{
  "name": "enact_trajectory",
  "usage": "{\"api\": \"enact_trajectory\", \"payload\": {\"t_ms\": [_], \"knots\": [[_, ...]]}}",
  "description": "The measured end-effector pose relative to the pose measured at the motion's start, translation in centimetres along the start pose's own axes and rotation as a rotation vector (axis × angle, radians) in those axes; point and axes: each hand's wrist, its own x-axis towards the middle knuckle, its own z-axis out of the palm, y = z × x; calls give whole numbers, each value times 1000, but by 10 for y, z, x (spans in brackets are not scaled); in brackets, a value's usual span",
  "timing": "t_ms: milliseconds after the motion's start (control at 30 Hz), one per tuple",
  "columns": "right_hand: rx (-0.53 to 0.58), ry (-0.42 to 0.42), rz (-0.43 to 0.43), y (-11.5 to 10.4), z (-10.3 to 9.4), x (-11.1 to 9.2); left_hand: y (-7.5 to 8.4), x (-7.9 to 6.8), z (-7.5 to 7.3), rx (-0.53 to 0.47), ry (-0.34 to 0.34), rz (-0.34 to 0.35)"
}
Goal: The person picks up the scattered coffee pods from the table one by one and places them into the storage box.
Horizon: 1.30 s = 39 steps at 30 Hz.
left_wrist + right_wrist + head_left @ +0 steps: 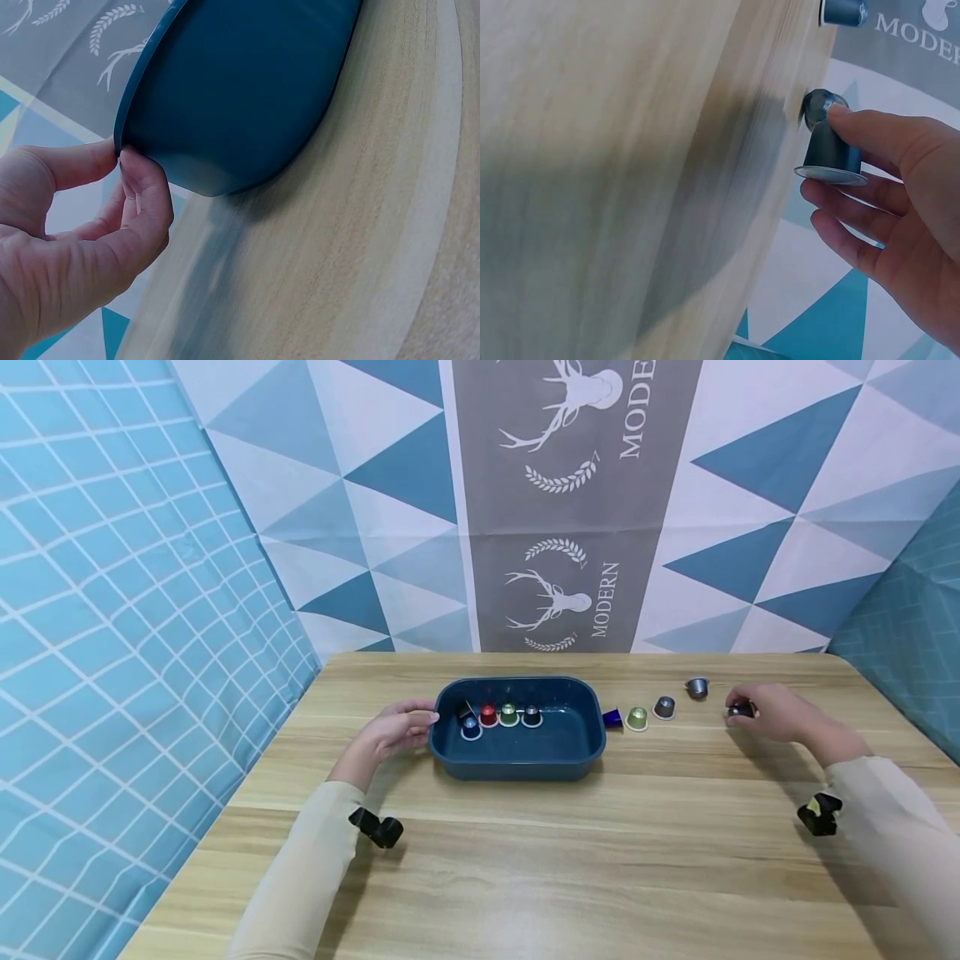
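My left hand (pixel 397 727) pinches the left end of the rim of a dark blue bin (pixel 517 771) between thumb and curled forefinger. Inside the bin's left half are several coffee capsules: a red capsule (pixel 488 716), a green capsule (pixel 509 715), a blue capsule (pixel 471 728), a navy capsule (pixel 532 717) and a tipped black one. Out to the right, my right hand (pixel 780 713) holds a dark coffee capsule (pixel 831 154) between thumb and fingers. Its silver-rimmed base faces down in the right wrist view. Close behind it there, a grey capsule (pixel 819 107) shows.
Right of the bin, a purple capsule (pixel 612 719) lies on its side by the wall. Beyond it are a pale green capsule (pixel 637 719), a dark grey capsule (pixel 664 707) and a silver-grey capsule (pixel 697 687). Patterned cloth stands behind the wooden table (pixel 525 860).
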Motion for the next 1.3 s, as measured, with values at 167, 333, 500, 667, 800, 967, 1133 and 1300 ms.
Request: {"api": "enact_trajectory", "payload": {"t_ms": [167, 333, 500, 667, 800, 967, 1133, 1300], "knots": [[7, -4, -1, -7, -2, 1, 0, 0, 0, -8, -11, 3], [8, 10, -18, -13, -3, 2, 0, -1, 0, -9, -18, 10], [-1, 37, -64, -19, -4, 2, 0, -1, 1, -10, -7, 5], [-4, 51, -98, -26, -7, 2, 0, -1, 2, -17, -3, 0], [-8, 60, -112, -31, -8, 4, 1, -1, 2, -20, -3, 0], [-13, 72, -133, -36, -8, 6, 0, 1, 2, -17, 8, -9], [-14, 86, -159, -39, -8, 7, -1, 1, 2, -19, -2, -4], [-10, 98, -178, -42, -8, 9, 0, 0, 1, -31, -18, 5]]}}
